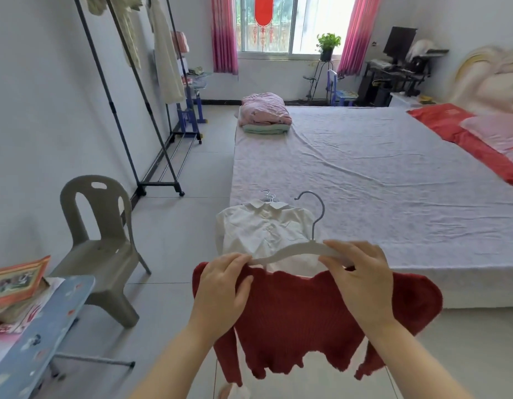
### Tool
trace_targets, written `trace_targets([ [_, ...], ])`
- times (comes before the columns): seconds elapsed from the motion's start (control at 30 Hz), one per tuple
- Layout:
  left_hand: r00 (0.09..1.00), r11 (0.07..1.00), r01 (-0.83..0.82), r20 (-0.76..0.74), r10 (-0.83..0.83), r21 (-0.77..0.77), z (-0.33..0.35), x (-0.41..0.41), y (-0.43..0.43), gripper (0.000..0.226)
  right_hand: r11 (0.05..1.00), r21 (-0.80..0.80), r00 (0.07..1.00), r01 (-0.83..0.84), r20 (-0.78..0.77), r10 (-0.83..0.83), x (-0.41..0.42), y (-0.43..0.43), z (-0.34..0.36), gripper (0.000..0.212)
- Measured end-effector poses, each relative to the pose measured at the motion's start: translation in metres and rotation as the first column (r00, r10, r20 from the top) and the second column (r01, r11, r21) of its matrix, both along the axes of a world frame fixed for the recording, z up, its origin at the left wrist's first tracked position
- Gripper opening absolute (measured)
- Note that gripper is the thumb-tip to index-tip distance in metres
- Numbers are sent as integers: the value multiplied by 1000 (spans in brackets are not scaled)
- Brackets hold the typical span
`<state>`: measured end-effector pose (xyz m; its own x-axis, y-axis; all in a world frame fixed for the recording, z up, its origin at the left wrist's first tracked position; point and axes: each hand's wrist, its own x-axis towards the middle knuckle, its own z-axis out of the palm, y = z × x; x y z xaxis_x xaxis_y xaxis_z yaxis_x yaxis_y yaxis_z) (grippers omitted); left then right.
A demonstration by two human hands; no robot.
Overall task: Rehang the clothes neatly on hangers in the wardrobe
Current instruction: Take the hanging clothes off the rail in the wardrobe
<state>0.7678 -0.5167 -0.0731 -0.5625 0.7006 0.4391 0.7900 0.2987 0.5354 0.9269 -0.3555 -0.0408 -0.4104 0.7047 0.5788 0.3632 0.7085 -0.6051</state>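
You are threading a white hanger (290,252) into the red sweater (304,318) — left hand (223,286) gripping its shoulder, right hand (362,272) gripping the hanger arm; next, probably seating both shoulders

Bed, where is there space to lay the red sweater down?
The wide middle of the bed is bare, between the folded pink pile at the far corner, the white shirt at the near edge and the red cloth on the right. It is crowded around the shirt.
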Motion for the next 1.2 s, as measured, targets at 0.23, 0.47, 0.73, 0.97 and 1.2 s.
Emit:
trace_targets([
  [0.23,999,998,31,-19,-32,-51,-10,-115,87,38,988,-153,1000,3,30,2,-115,89,-20,29],
  [0.47,1000,993,27,16,-25,-118,-20,-204,172,36,971,-240,999,18,51,-5,-203,173,-38,29],
  [0.73,997,969,-24,70,42,-245,-51,-283,278,35,925,-374,989,-61,101,106,-297,293,-74,28],
  [0.97,978,921,-80,148,147,-382,-87,-345,364,40,850,-527,955,-7,248,162,-381,387,-126,20],
  [1.2,950,817,-77,206,234,-572,-134,-356,406,50,810,-578,744,101,584,325,-432,435,-181,35],
])
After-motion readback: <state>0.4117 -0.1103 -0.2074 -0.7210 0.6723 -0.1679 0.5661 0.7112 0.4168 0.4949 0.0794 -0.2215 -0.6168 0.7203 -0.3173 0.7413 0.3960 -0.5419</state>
